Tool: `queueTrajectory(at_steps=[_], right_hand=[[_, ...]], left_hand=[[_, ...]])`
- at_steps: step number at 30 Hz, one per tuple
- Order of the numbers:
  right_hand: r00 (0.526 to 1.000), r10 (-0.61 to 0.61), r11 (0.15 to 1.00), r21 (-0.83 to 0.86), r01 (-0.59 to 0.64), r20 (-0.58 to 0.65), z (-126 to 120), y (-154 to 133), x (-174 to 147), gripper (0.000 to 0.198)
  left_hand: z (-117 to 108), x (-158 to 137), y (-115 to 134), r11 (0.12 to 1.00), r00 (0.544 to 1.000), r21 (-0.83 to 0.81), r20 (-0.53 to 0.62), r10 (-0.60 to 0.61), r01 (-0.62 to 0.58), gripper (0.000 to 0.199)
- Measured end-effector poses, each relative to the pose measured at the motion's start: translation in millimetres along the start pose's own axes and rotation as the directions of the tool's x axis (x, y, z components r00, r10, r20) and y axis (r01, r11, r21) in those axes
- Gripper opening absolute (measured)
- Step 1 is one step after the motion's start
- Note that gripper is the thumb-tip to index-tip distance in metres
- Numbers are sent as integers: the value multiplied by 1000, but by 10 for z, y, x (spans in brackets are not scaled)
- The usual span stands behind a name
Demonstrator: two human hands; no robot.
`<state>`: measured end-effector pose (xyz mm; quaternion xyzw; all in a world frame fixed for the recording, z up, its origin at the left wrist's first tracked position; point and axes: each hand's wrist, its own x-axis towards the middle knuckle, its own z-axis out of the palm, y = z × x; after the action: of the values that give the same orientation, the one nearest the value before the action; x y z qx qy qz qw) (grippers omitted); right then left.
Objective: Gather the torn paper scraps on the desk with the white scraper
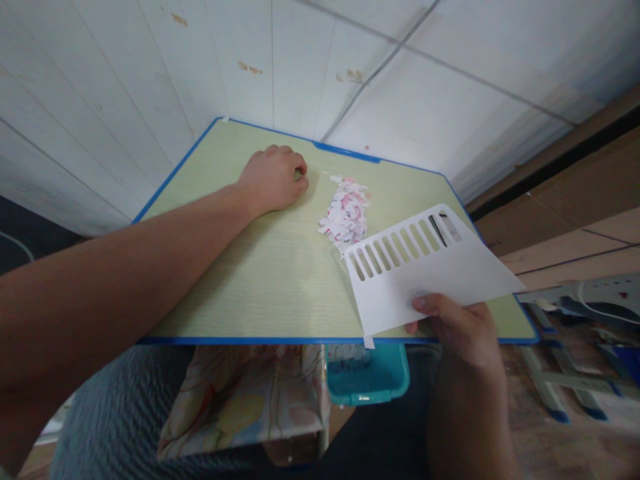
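Note:
In my right hand point(457, 323) is a flat white sheet point(425, 283) with a row of long rounded slots along its far edge. The thumb lies on top and the fingers go beneath. The sheet is tilted over the table's right half, its left corner beside a heap of torn paper scraps point(346, 212), white with some pink. My left hand point(277, 177) rests on the tabletop left of the heap, apart from it. Its fingers are curled, thumb and forefinger almost meeting, and nothing shows between them.
The pale green table point(250, 287) has a blue rim and stands against a white panelled wall point(240, 60). Below its front edge hangs a teal bin point(367, 398) with paper scraps inside, beside a patterned cloth point(245, 413). A grey cable point(373, 77) runs down the wall.

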<state>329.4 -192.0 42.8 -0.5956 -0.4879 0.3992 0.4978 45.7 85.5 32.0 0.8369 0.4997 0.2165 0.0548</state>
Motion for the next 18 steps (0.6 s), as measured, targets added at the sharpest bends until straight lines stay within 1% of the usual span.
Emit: queueTrajectory(at_steps=[4,8,11,14,16,18], right_hand=[[1000,-5,1000,7,5,23,-15,-9,8,27],[999,-5,999,44,3,52,-15,-8,4,24],[1000,-3,998,64,3,3,1,-9,-20,19],[999,-2,998,63,4,-35,23,0,-38,19],[998,-16,999,41,18,-55,40,14,-30,22],[995,-58,998,-7,58,-83,61,29,-3,28]], left_hand=[[-14,-2,12,1000,1000,8,17,-12,11,45],[-26,-6,24,1000,1000,13,26,-13,13,46],[-25,-6,21,1000,1000,17,22,-11,11,46],[-26,-6,15,1000,1000,17,21,-6,6,45],[-27,-7,13,1000,1000,17,19,0,0,44],[-24,-7,12,1000,1000,20,18,2,-2,44]])
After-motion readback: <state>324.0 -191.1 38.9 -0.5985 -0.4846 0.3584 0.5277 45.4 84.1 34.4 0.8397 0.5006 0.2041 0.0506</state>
